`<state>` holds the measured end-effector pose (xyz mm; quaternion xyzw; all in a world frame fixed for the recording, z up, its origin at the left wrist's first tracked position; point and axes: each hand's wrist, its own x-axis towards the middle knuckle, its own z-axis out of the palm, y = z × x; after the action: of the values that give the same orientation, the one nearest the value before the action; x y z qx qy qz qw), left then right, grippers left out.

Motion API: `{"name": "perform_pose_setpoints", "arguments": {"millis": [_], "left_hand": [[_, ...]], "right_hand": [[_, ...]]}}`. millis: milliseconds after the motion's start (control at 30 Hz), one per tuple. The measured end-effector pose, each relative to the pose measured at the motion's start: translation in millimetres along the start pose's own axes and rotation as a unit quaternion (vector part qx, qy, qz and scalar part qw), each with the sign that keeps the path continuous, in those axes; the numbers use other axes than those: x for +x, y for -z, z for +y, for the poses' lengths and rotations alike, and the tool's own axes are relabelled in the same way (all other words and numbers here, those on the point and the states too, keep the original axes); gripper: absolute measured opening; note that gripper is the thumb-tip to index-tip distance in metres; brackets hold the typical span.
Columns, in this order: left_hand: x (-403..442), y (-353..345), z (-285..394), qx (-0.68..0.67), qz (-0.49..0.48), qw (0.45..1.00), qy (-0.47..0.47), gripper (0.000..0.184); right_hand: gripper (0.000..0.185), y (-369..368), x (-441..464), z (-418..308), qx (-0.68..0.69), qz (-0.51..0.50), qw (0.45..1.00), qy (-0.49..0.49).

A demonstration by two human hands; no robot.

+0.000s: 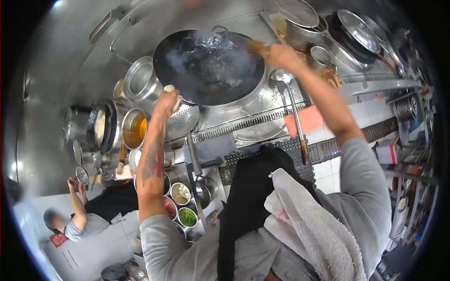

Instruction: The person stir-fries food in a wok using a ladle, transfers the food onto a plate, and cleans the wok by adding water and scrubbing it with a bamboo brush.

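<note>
A large black wok (pixel 211 65) sits on the stove, with wet, shiny patches inside and thin steam or smoke above it. My left hand (pixel 166 103) is closed on a folded white cloth (pixel 176 96) at the wok's near left rim. Over the right rim, my right hand (pixel 285 58) is closed around a brown wok brush (pixel 256 47), whose end is blurred by motion. Just below that hand lies a long-handled ladle (pixel 294 110), its bowl on the stove top. Close to my left forearm is a perforated strainer (pixel 183 119).
Left of the wok stand a metal pot (pixel 140 79) and a pot of orange oil (pixel 136 128). Small tubs of ingredients, one with chopped greens (pixel 187 217), are near my left elbow. Pans and lids (pixel 358 30) crowd the right. Another person (pixel 89 225) works at far left.
</note>
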<state>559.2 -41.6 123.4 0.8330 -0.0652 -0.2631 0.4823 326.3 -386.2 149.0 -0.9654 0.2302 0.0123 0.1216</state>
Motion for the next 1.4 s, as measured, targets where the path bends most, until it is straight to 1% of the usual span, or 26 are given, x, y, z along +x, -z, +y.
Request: {"name": "perform_pose_setpoints", "arguments": {"millis": [67,100,133,167,200,267,333,400,467,600,633,733,767,800,833,867,933,967,1000,1067,1100,1133,1233,1267,1333,1400], "left_hand": [[4.6,2.0,19.7,-0.017,-0.023,1.0,0.011,0.022],[-7.5,-2.0,33.5,0.001,-0.016,1.0,0.006,0.021],[-10.1,-5.6,35.1,0.013,-0.021,1.0,0.002,0.021],[-11.1,-7.8,34.4,0.064,-0.005,0.998,-0.019,0.022],[-13.2,-10.5,34.4,0.113,0.011,0.993,-0.041,0.024],[-38.8,-18.5,33.1,0.271,0.068,0.949,-0.143,0.046],[-68.3,-37.5,5.5,0.333,0.188,0.887,-0.259,0.049],[-99.1,-55.6,12.7,0.335,0.187,0.884,-0.266,0.049],[-105.7,-64.4,13.6,0.336,0.179,0.898,-0.221,0.045],[-113.2,-57.5,-1.1,0.315,0.184,0.894,-0.259,0.043],[-119.7,-55.8,-11.8,0.321,0.18,0.895,-0.25,0.043],[-107.1,-61.8,-17.1,0.315,0.195,0.89,-0.267,0.044],[-105.3,-57.9,-25.4,0.312,0.205,0.89,-0.262,0.045],[-102.3,-57.3,-26.1,0.304,0.216,0.89,-0.262,0.047],[-111.9,-54.5,-20.2,0.254,0.196,0.912,-0.257,0.05],[-100.1,-45.3,-30.5,0.272,0.215,0.901,-0.261,0.05],[-89.3,-26.3,-42.8,0.29,0.204,0.902,-0.246,0.049],[-72.9,-16.6,-52.4,0.258,0.171,0.912,-0.268,0.038],[-60.5,-10.0,-54.0,0.25,0.177,0.913,-0.271,0.038],[-57.2,-12.1,-50.1,0.027,0.052,0.996,-0.06,0.026],[-64.7,-18.0,-43.6,-0.023,0.043,0.999,-0.007,0.022],[-57.6,-11.6,-44.5,-0.004,-0.057,0.997,0.045,0.023],[-5.5,-70.8,-94.3,-0.344,-0.024,0.926,0.156,0.019],[10.1,-96.4,-109.0,-0.377,-0.059,0.915,0.13,0.017],[4.5,-171.8,-90.0,-0.465,0.006,0.88,0.094,0.015],[36.2,-222.1,-90.4,-0.512,0.005,0.854,0.092,0.018]], "right_hand": [[0.045,-52.5,-7.4,-14.1,0.236,0.042,0.971,0.004],[0.047,-37.5,-44.5,-46.1,0.283,0.012,0.958,0.037],[0.048,-50.4,-68.2,-71.4,0.366,0.045,0.927,0.07],[0.052,-90.5,-69.8,-89.3,0.477,0.097,0.857,0.17],[0.057,-111.2,-76.5,-109.5,0.447,0.091,0.873,0.171],[0.042,-88.0,-82.5,-129.9,0.46,0.049,0.881,0.103],[0.031,-109.6,0.5,-109.2,0.508,-0.052,0.855,-0.087],[0.026,-106.3,27.2,-98.8,0.49,0.138,0.852,-0.12],[0.023,-85.7,-25.6,-134.2,0.469,0.008,0.881,-0.065],[0.022,-185.2,-34.1,-114.1,0.381,0.144,0.912,0.048],[0.027,-201.5,-5.8,-81.6,0.364,0.11,0.925,-0.016],[0.027,-162.8,-16.5,-98.9,0.347,0.071,0.934,-0.054],[0.023,-137.2,-72.1,-128.8,0.39,0.094,0.915,0.047],[0.02,-146.4,-107.9,-153.4,0.434,0.251,0.838,0.216],[0.02,-152.2,-91.8,-133.4,0.424,0.257,0.84,0.221],[0.021,-172.7,-78.3,-104.4,0.338,0.181,0.911,0.154],[0.022,-218.1,-68.6,-50.6,0.157,0.0,0.988,0.009],[0.026,-211.3,-43.5,-11.9,0.146,0.089,0.983,-0.059],[0.028,-173.6,-24.9,11.0,0.169,0.064,0.976,-0.125],[0.031,-154.7,-17.9,53.7,0.129,0.149,0.972,-0.13],[0.031,-158.0,-34.8,70.1,0.117,0.154,0.972,-0.136],[0.033,-162.5,-56.5,83.7,0.129,0.135,0.975,-0.118],[0.036,-152.9,-143.8,72.3,0.181,0.131,0.973,-0.057],[0.038,-158.4,-157.2,69.0,0.17,0.086,0.98,-0.061],[0.04,-176.1,-158.8,63.3,0.144,0.041,0.987,-0.049],[0.036,-199.8,-147.8,62.5,0.099,-0.01,0.989,-0.113]]}}
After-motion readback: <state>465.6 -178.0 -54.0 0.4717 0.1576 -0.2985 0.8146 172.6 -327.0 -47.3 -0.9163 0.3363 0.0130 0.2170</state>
